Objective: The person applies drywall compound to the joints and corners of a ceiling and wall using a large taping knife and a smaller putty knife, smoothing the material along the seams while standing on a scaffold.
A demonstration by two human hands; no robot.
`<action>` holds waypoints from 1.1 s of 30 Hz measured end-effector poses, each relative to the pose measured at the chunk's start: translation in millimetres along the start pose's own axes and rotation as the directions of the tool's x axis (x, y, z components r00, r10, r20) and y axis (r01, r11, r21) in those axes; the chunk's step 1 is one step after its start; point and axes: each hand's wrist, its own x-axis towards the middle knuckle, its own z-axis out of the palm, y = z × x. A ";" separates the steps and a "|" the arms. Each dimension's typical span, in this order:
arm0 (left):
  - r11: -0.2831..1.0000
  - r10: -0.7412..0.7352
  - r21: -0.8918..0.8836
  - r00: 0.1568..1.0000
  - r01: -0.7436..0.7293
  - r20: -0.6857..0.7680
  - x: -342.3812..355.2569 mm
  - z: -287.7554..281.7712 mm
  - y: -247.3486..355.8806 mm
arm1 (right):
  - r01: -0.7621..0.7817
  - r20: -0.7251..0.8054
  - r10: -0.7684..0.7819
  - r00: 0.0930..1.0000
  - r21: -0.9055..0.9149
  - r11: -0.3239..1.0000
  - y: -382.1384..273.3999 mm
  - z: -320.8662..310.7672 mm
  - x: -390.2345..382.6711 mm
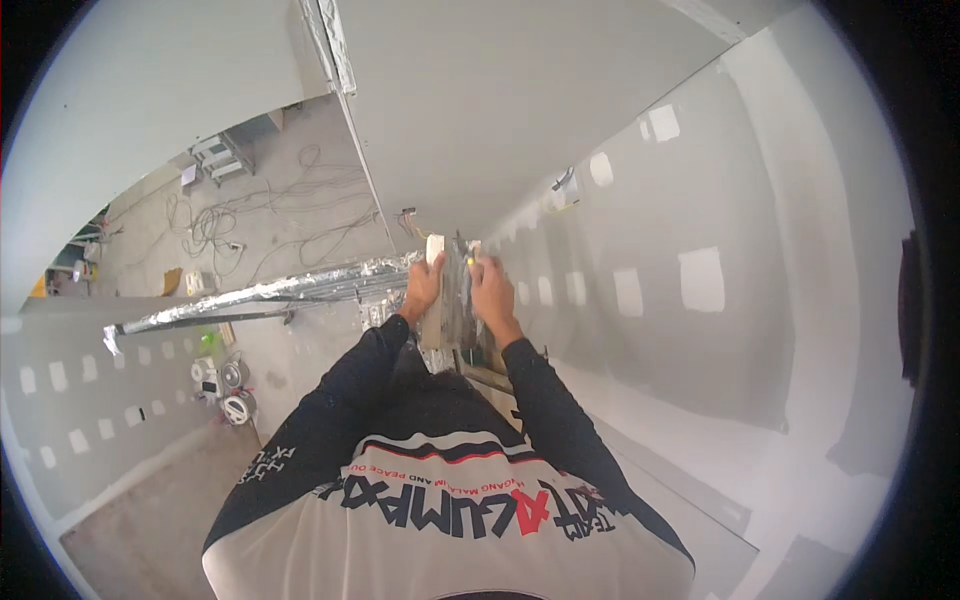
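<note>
Gripping a pale strip (435,246) near the centre of the frame with the left hand (421,290), nearly closed, with the thumb toward the upper end and bent fingers about the edge. Holding a narrow tool (471,260) with the right hand (491,296), just right of centre, with fingers curled close around it; showing a yellow spot near the fingertips, but too small and blurred to name more closely. Having both hands just beside a grey-streaked board (457,310), running downward between them; cannot tell whether joined to the pale strip. Wearing dark sleeves (360,372) and a light printed shirt (480,560) at the bottom of the frame. Standing close to foil-wrapped bars (270,287), extending from the centre toward the left edge. Looking down past wires (407,213), sticking out just above the left hand, onto a concrete floor (300,180) at upper left, strewn with loose cables (208,228) and bearing a stepladder (220,157). Facing a grey wall (640,340) at right, dotted with white filler patches (702,280). Taking in also, at lower left, a second patched wall (110,345) and round white containers (238,408).
</note>
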 end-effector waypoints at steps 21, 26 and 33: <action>0.995 -0.098 0.000 0.975 0.100 0.198 1.2 -49.1 23.9 | -0.026 -0.116 0.040 0.992 0.122 0.992 23.4 -6.8 -7.6; 0.993 -0.090 -0.060 0.977 0.103 0.195 6.9 -38.5 -0.9 | -0.041 0.033 0.039 0.999 0.073 0.996 -0.2 -8.7 -16.7; 0.993 -0.115 -0.014 0.976 0.119 0.187 6.7 -45.8 4.0 | -0.001 -0.005 0.001 1.000 0.030 1.000 -3.0 -8.7 -11.7</action>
